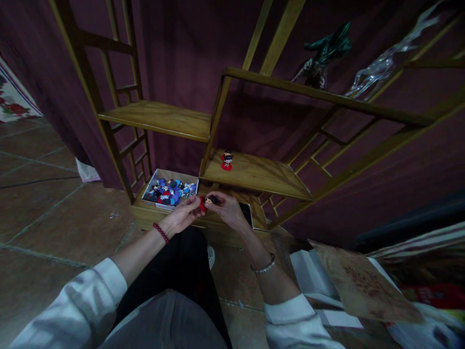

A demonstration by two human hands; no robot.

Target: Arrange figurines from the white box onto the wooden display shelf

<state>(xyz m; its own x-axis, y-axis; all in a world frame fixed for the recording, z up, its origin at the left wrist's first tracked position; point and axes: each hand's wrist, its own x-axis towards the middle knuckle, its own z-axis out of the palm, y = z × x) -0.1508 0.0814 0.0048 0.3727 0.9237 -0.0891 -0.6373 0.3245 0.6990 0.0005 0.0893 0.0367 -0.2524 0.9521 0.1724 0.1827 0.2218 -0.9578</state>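
Both my hands meet in front of the low wooden shelf unit (160,118). My left hand (183,215) pinches the red base (202,203) of a small figurine. My right hand (227,207) grips the figurine's dark upper part (211,199). Just behind my left hand lies a shallow white box (157,175) full of several small colourful figurines (171,190). One figurine on a red base (227,160) stands upright on the middle shelf board (261,174). A red bead bracelet is on my left wrist, a pearl one on my right.
A dark flat tablet-like thing (247,213) lies on the bottom board by my right hand. Paper bags and cardboard (348,281) lie on the tiled floor at right. Green and clear wrapped things (323,53) sit on the top shelf. A maroon curtain hangs behind.
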